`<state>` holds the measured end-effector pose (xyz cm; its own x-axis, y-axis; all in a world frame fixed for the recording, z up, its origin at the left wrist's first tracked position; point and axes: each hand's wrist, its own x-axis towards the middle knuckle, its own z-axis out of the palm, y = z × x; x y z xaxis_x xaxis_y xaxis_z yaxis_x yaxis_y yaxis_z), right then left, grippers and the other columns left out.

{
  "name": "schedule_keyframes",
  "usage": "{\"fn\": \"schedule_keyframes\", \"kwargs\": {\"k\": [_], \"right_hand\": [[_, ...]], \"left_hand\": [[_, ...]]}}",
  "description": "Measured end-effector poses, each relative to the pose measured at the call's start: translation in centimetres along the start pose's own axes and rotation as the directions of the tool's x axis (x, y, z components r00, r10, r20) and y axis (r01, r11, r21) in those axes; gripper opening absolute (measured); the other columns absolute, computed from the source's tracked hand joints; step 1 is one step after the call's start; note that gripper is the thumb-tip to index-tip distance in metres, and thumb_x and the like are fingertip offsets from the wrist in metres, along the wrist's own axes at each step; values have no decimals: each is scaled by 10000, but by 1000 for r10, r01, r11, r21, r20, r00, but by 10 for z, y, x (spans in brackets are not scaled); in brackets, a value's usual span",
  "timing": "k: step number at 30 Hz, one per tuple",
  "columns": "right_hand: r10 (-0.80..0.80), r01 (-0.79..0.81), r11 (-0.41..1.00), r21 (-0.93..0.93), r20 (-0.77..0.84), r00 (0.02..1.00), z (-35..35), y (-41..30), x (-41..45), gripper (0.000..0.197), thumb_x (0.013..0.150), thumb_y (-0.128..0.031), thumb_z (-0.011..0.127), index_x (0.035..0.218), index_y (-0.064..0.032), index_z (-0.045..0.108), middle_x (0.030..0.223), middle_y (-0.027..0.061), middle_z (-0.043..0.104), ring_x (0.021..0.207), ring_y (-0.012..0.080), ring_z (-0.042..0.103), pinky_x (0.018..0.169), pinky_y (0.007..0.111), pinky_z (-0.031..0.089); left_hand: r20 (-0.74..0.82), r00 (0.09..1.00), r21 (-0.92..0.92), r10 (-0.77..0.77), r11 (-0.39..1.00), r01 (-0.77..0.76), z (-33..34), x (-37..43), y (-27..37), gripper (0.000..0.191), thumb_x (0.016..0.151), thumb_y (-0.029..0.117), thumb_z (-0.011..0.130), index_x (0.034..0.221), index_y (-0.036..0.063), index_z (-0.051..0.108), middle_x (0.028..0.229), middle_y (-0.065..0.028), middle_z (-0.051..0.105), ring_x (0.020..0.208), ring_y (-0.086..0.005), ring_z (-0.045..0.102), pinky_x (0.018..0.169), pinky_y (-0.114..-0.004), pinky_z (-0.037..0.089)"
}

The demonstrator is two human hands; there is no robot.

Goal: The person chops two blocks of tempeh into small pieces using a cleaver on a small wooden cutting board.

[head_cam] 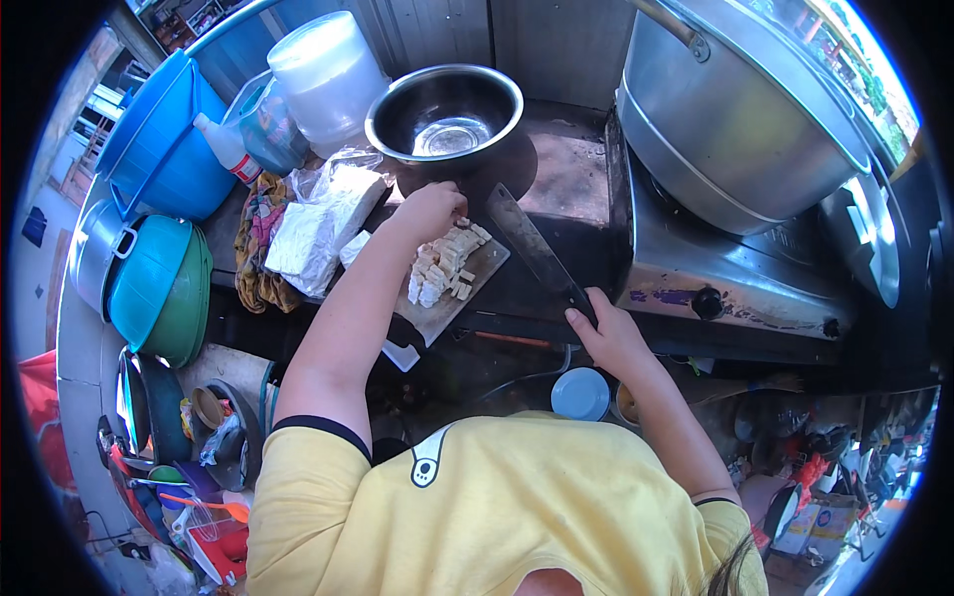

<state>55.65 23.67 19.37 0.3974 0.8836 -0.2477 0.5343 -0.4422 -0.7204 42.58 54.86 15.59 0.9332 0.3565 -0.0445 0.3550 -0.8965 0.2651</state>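
Observation:
My right hand (607, 331) grips the dark handle of a broad kitchen knife (533, 242). Its blade points away from me, just right of a cutting board (484, 272). On the board lies a heap of small cut pieces of pale food (447, 264), possibly tempeh. My left hand (436, 205) is over the board's far end, fingers curled down by the pieces; whether they hold any is hidden. A white block (355, 247) shows partly behind my left forearm. Beyond that hand stands a steel bowl (445, 112) with a shiny bottom and nothing visible inside.
White blocks in clear plastic (320, 227) and a patterned cloth (261, 246) lie left. Behind are a plastic tub (328, 74), a bottle (227, 149) and a blue bucket (168, 141). A large aluminium pot (738, 112) sits on a gas stove (738, 276) at right.

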Motion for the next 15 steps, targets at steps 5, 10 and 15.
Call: {"fn": "schedule_keyframes", "kwargs": {"k": [5, 10, 15], "right_hand": [[-1, 2, 1000, -15, 37, 999, 4, -3, 12, 326, 922, -317, 491, 1086, -38, 461, 824, 257, 623, 822, 445, 596, 709, 496, 453], [-33, 33, 999, 8, 36, 999, 2, -5, 14, 340, 919, -325, 497, 1079, -27, 469, 842, 261, 622, 851, 449, 591, 717, 488, 456], [-69, 68, 997, 36, 32, 997, 6, -2, 14, 361, 919, -343, 499, 1072, -17, 478, 865, 268, 622, 869, 456, 588, 732, 477, 459]], "left_hand": [[4, 996, 26, -84, 996, 84, -10, -22, -1, 326, 781, 42, 587, 1100, 83, 640, 1056, -116, 603, 1011, -275, 579, 877, -363, 472], [67, 954, -199, -291, 933, 299, -56, -83, -1, 630, 725, 216, 712, 1301, 96, 489, 1275, -159, 508, 1167, -292, 504, 995, -368, 403], [241, 876, 62, -418, 907, 416, -45, -118, -14, 1053, 525, 356, 844, 1416, 132, 330, 1352, -241, 400, 1273, -372, 380, 1047, -398, 347]]}}
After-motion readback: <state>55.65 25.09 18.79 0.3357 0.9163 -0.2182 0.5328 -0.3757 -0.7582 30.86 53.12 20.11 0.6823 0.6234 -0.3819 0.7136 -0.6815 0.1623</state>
